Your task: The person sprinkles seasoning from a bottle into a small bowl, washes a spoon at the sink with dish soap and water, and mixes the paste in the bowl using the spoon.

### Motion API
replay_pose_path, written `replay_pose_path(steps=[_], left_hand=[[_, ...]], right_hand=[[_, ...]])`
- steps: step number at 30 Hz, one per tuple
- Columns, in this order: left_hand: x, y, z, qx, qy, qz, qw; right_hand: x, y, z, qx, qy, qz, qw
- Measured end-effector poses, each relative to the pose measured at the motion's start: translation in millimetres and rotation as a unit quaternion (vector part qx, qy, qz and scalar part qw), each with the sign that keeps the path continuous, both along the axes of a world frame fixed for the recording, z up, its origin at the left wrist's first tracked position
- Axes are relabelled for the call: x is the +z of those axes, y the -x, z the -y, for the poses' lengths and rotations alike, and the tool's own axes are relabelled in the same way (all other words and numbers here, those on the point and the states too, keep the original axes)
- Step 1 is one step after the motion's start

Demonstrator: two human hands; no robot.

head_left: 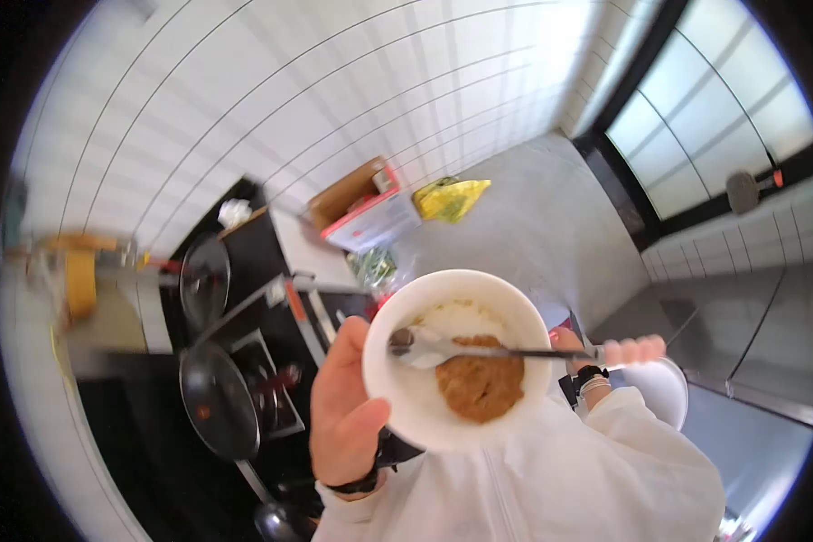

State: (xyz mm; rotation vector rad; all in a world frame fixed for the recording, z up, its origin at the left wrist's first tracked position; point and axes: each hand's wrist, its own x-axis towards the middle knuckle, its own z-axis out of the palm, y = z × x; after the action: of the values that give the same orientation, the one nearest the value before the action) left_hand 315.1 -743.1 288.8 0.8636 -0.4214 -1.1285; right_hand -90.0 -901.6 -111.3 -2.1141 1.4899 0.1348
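Observation:
My left hand (339, 420) grips the side of a white bowl (390, 397), with the thumb over the near rim and the fingers under and behind it. Inside the bowl lies a mound of brown paste (483, 384). In my right hand (637, 350) is the handle of a long spoon (542, 353), its fingers closed around it. The spoon reaches across the bowl from the right, and its metal head is inside, left of the paste. Whether the head touches the bowl's inner wall is hard to tell.
On the left are a frying pan (219, 402), a glass lid (205, 280) and a ladle (278, 522) on a dark counter. Beyond the bowl stand an open cardboard box (370, 221), a yellow bag (453, 200) and bagged greens (373, 267). A white basin (668, 388) is at right.

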Motion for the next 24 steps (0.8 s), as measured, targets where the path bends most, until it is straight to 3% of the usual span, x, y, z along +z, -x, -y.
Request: replay_pose_path(steps=[1,7,9,11,14,24], left_hand=[[9.7,-4.8,24.5,-0.029,0.017,-0.018,0.999],[55.2,-13.9,164.2,-0.267,0.072,-0.041,0.960],[52.1,13.0,232.3,-0.341,0.343,-0.104,0.869],[57.1,37.7,284.8,-0.419,0.464,-0.184,0.759],[67.2,64.6,334.1,-0.539,0.436,-0.262,0.671],[118.6,263.7,505.3,-0.681,0.280,-0.260,0.625]], right_hand=[[-4.8,7.9,13.1,-0.100,-0.041,0.039,0.993],[13.5,36.9,59.6,-0.374,-0.031,0.029,0.927],[1.0,46.2,59.5,-0.432,-0.018,0.120,0.893],[14.1,47.5,63.5,-0.464,-0.012,0.167,0.870],[67.0,31.6,67.5,-0.513,0.027,0.198,0.835],[136.0,185.8,174.0,-0.544,0.092,0.133,0.824]])
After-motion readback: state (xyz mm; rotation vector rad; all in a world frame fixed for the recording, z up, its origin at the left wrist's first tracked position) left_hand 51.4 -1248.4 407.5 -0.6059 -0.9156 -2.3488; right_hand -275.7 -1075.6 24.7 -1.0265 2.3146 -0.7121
